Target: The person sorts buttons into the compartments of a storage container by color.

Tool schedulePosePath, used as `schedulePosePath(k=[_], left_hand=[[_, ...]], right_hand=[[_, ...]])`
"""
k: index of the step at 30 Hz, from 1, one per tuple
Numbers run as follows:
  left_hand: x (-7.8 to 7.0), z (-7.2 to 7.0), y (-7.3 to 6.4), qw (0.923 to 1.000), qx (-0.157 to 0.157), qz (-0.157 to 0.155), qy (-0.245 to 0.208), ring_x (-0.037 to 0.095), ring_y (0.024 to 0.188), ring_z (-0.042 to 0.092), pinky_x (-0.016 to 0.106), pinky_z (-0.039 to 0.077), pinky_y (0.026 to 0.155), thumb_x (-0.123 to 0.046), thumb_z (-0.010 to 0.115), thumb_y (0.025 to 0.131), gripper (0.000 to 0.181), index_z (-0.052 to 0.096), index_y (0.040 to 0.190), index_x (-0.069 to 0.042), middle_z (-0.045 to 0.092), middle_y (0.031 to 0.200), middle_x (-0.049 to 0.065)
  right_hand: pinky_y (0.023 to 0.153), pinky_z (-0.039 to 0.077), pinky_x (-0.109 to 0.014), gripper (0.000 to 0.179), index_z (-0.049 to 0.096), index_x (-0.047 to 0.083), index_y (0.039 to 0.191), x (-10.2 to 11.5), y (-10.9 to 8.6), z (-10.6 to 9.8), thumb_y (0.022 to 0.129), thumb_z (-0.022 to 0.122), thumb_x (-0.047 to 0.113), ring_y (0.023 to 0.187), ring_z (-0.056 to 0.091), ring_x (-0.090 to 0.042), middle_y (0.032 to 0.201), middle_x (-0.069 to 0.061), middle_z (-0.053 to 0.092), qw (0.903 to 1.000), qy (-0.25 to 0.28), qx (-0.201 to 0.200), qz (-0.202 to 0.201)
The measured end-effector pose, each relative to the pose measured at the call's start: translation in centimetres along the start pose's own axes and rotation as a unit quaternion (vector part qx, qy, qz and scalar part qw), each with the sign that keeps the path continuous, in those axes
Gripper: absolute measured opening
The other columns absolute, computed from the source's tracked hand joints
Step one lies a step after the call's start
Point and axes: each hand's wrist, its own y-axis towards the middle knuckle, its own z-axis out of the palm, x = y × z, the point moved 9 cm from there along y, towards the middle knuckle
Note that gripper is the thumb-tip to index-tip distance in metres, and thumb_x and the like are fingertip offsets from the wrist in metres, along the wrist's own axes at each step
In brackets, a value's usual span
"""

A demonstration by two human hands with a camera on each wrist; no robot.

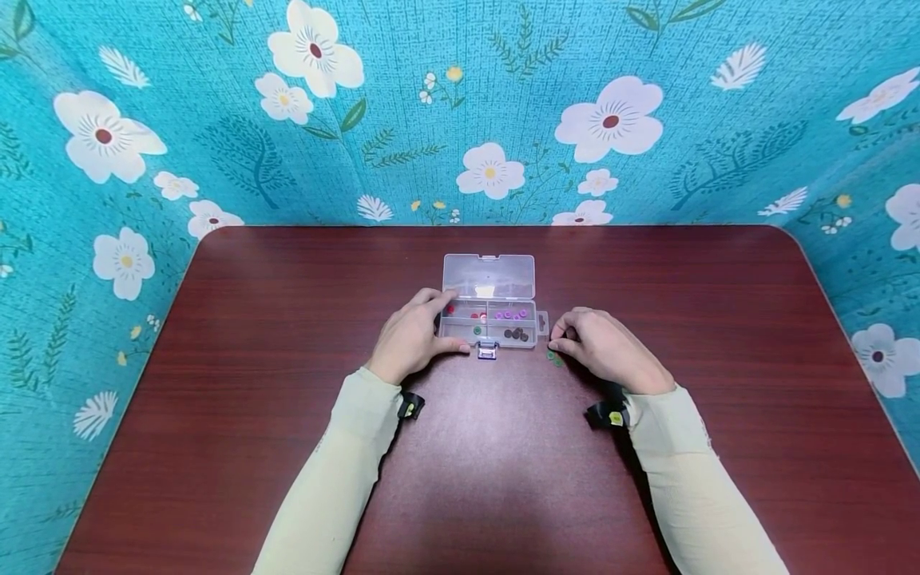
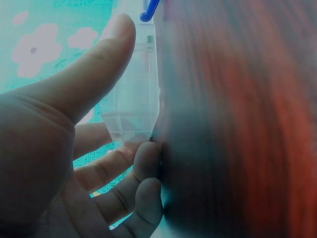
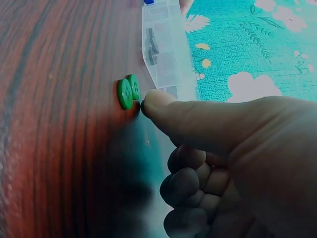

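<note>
A clear plastic compartment box [image 1: 456,330] stands on the table with its lid [image 1: 490,271] raised at the back. My left hand [image 1: 411,337] grips its left end, thumb along the front wall and fingers at the side. Inside, red buttons [image 1: 475,317] lie back left, purple buttons [image 1: 511,315] back right, one green button [image 1: 477,331] front left and brown buttons [image 1: 516,334] front right. Just right of the box, my right hand [image 1: 602,345] pinches a green button, mostly hidden by the thumb. Two more green buttons [image 3: 125,94] lie on the table by the thumb tip.
A blue-edged latch [image 1: 487,351] sticks out at the box's front, and a clear hanging tab [image 1: 542,323] at its right end. The dark red wooden table [image 1: 489,479] meets a flowered blue cloth [image 1: 431,120] at the back.
</note>
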Motion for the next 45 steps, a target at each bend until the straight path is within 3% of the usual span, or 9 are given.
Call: schedulePosePath(k=[14,32,45], left_hand=[[0.1,0.1,0.0,1.0000,0.004,-0.006,0.003,0.022,0.100,0.061,0.043,0.052,0.084,-0.050,0.086,0.075,0.091,0.048,0.152,-0.020,0.055,0.135,0.005],[-0.1,0.0,-0.1,1.0000,0.004,-0.005,-0.002,0.021,0.100,0.060,0.043,0.052,0.084,-0.049,0.086,0.075,0.092,0.047,0.152,-0.018,0.055,0.135,0.005],[0.1,0.1,-0.1,1.0000,0.004,-0.005,0.001,0.021,0.102,0.061,0.044,0.052,0.086,-0.050,0.086,0.075,0.092,0.047,0.152,-0.018,0.055,0.135,0.005]], right_hand=[[0.073,0.043,-0.034,0.009,0.066,0.014,0.087,-0.3,-0.1,-0.2,0.095,0.070,0.015,0.077,0.050,-0.016,0.082,0.001,0.056,0.9997,-0.003,-0.020,-0.011],[0.070,0.041,-0.035,0.007,0.064,0.012,0.091,-0.3,-0.6,-1.3,0.097,0.068,0.015,0.075,0.049,-0.018,0.080,-0.001,0.054,0.9986,0.005,-0.051,0.014],[0.069,0.041,-0.035,0.007,0.064,0.013,0.091,0.4,-0.8,-1.9,0.097,0.067,0.014,0.074,0.049,-0.017,0.082,-0.001,0.055,0.9974,0.000,-0.072,0.009]])
